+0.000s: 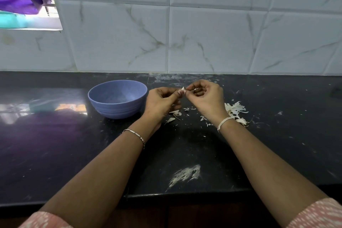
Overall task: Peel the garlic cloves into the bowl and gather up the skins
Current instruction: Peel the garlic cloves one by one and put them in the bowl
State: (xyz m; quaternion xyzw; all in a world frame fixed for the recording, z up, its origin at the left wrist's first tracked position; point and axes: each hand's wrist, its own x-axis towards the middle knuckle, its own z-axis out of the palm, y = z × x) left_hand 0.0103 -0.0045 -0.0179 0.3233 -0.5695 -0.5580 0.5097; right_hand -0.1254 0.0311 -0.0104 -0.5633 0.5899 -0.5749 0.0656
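Step in hand: peeling, mid-clove. Both hands are raised just above the black counter (74, 144), near centre frame. The left hand (162, 100) has its fingers curled and pinches a small white garlic clove (183, 89) at the fingertips. The right hand (207, 98) meets it from 3 o'clock, fingers also curled, thumb and forefinger nipping the same clove at its tip, most likely picking at the skin. Whether skin is coming off right now is too small to tell. The blue bowl (114, 109) sits on the counter at 9 o'clock of the left hand, just beside it and upright; its bottom is hidden by the near wall, so I cannot tell how many cloves are inside. A pile of skins (236, 110) lies at 4 o'clock of the right hand, partly behind the wrist. Loose flakes (175, 113) are scattered at 6 o'clock under the hands. No unpeeled cloves are visible on the counter, so this may be a late clove, judgement only. The next move calls for stripping off the last skin, carrying the bare clove toward 9 o'clock and dropping it in the bowl. Then sweep the flakes toward the pile; they are thin and light and will scatter easily. A white smear (187, 173) sits at 6 o'clock near the counter edge, not skins by the look of it.
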